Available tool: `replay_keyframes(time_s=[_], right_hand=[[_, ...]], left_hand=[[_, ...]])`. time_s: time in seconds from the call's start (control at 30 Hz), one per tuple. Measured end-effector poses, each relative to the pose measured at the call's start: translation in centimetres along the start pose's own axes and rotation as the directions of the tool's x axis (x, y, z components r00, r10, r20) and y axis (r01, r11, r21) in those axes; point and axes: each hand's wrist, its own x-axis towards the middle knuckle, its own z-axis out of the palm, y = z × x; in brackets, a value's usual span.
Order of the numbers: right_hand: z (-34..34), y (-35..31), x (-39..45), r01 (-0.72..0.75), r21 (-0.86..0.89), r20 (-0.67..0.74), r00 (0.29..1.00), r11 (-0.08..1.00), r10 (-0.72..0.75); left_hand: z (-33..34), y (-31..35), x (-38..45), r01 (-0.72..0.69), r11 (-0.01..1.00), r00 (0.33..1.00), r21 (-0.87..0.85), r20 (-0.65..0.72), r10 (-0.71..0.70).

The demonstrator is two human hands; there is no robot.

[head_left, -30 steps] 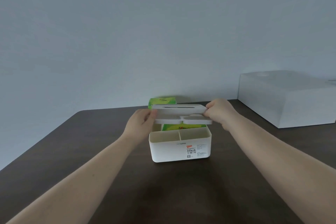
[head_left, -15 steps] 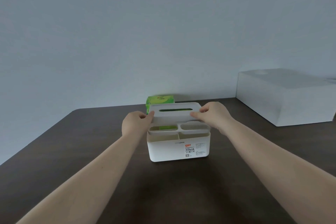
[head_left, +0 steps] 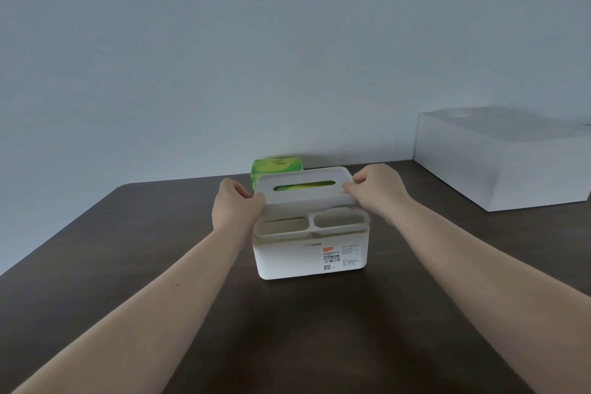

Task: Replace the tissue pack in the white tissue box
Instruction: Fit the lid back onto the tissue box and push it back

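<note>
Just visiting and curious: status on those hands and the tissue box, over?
Left hand and right hand both grip the slotted lid on the white tissue box. Green pack shows through slot. Spare green tissue pack behind, nothing blocking.

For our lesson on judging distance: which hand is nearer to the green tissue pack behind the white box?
Left. The left hand grips the lid just in front of the green tissue pack; the right hand holds the lid's far end, farther away.

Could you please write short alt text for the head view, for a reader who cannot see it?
Two bare hands, left hand and right hand, hold the slotted lid at either end on a white tissue box on a dark table. Green shows through the slot; a green tissue pack stands behind, a large white box at far right.
</note>
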Motion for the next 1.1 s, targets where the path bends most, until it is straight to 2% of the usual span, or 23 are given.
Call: replay_keyframes(time_s=[0.1,0.27,0.4,0.53,0.67,0.83,1.0,1.1], right_hand=[[0.4,0.1,0.3,-0.02,0.0,-0.052,0.998,1.0,0.02],[0.9,0.4,0.7,-0.007,-0.032,-0.067,0.998,0.999,0.005],[1.7,1.0,1.0,0.016,-0.071,-0.081,0.996,0.997,-0.022],[2.5,1.5,1.0,0.031,-0.038,-0.067,0.997,0.999,-0.033],[2.9,2.0,1.2,0.068,-0.051,-0.053,0.996,0.996,-0.071],[2.8,2.2,1.4,0.105,-0.108,-0.015,0.994,0.989,-0.107],[2.1,1.9,1.0,0.105,-0.161,0.018,0.994,0.981,-0.103],[2.3,1.8,1.1,0.087,-0.188,0.008,0.996,0.978,-0.087]], left_hand=[[0.1,-0.1,-0.2,0.026,0.995,0.999,-0.096,0.025,-0.024],[0.6,-0.2,0.1,-0.015,0.995,0.992,-0.1,0.122,0.027],[1.3,-1.0,0.4,-0.084,0.996,0.981,-0.03,0.175,0.088],[1.6,-1.3,0.5,-0.147,0.989,0.972,0.012,0.186,0.142],[1.6,-1.4,1.3,-0.214,0.955,0.966,0.207,0.193,0.175],[1.1,-0.7,1.1,-0.202,0.919,0.969,0.338,0.207,0.137],[1.4,-0.4,0.5,-0.188,0.923,0.965,0.334,0.238,0.111],[1.3,-0.4,0.6,-0.169,0.902,0.972,0.397,0.222,0.084]])
